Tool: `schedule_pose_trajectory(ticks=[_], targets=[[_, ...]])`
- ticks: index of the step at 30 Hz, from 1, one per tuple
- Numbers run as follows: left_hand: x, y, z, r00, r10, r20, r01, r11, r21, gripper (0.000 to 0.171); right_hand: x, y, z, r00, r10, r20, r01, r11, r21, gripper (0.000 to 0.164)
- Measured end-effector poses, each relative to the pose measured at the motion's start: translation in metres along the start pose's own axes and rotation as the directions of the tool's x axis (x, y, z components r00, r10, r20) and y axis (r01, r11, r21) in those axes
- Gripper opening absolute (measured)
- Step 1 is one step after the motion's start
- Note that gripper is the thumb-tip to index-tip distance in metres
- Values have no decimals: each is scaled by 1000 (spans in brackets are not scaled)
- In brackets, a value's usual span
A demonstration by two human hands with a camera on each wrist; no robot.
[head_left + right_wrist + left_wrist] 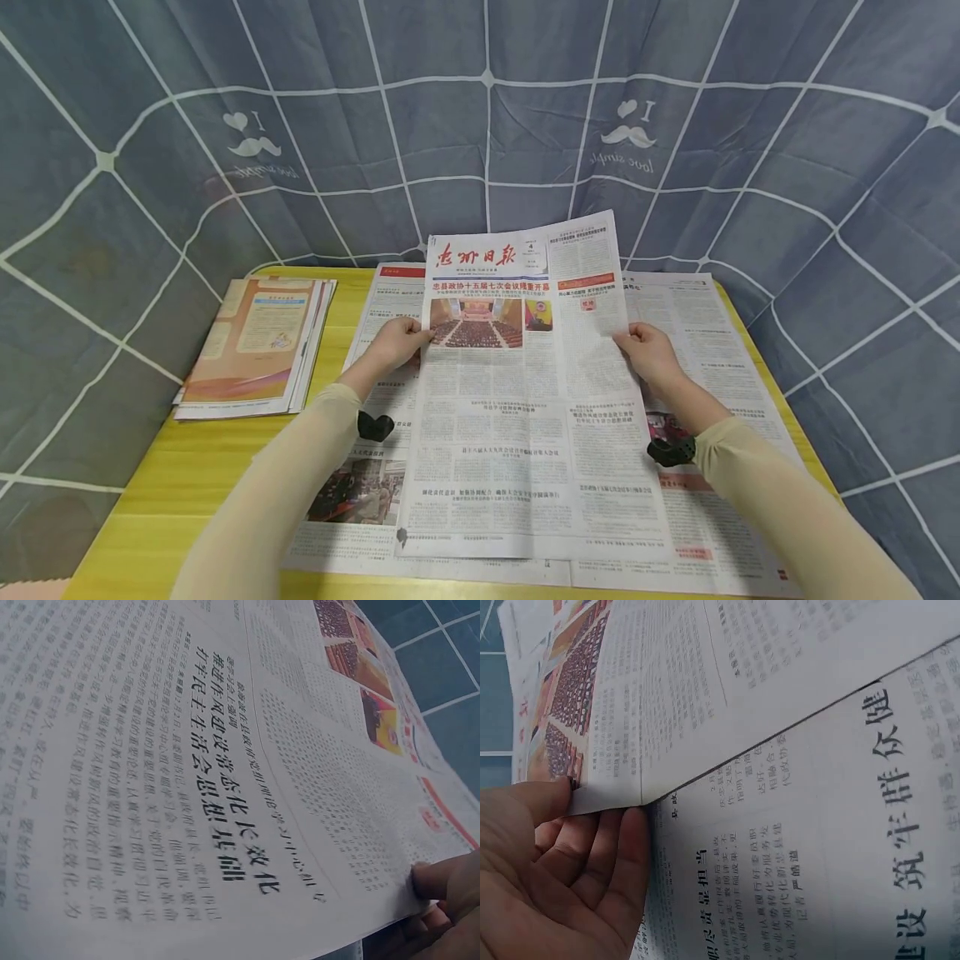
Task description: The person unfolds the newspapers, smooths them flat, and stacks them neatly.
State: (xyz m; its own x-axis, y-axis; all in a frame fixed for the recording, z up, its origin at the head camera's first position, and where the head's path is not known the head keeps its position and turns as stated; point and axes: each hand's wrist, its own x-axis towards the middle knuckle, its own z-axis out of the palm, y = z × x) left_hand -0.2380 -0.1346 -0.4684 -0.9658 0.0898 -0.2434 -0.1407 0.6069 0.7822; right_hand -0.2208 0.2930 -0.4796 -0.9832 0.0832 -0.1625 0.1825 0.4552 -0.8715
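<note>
A newspaper (pixel 517 433) with a red masthead and a photo of a large hall is held up in front of me by its two sides. My left hand (pixel 399 342) pinches its left edge, thumb on the front and fingers behind, as the left wrist view shows. At the opposite edge my right hand (pixel 651 354) grips the sheet the same way, thumb on the printed face (pixel 427 881). The top of the sheet tilts up and away, and its lower edge hangs close over an opened newspaper (pixel 712 333) spread beneath.
On the left of the yellow table (pixel 172 475) lies a stack of papers (pixel 258 342) with an orange-brown cover. A grey-blue curtain (pixel 480 125) with white grid lines closes off the back and both sides. Black bands (pixel 375 427) sit on both wrists.
</note>
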Motion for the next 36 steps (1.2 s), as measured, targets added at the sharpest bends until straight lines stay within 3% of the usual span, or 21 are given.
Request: schedule_pose_trajectory(ticks=[6,9,16,26,32,36], targets=[[1,0,1,1000,-16,1,16,999,40,34,1,4,0,1000,17,20,-16,998,-54,37],[3,0,2,999,-35,0,35,994,102,33,1,6,0,999,27,31,-24,997,-70,34],[7,2,2,998,-63,-8,63,952,299,40,4,13,1,999,21,50,-11,983,-183,30],[3,9,3,994,-106,-30,109,913,394,35,8,17,2,999,17,41,-5,959,-284,36],[3,10,11,996,-56,-71,84,866,493,31,8,16,2,998,22,51,-7,961,-277,38],[1,14,20,991,72,-117,10,810,586,50,8,15,3,998,24,56,-7,960,-278,37]])
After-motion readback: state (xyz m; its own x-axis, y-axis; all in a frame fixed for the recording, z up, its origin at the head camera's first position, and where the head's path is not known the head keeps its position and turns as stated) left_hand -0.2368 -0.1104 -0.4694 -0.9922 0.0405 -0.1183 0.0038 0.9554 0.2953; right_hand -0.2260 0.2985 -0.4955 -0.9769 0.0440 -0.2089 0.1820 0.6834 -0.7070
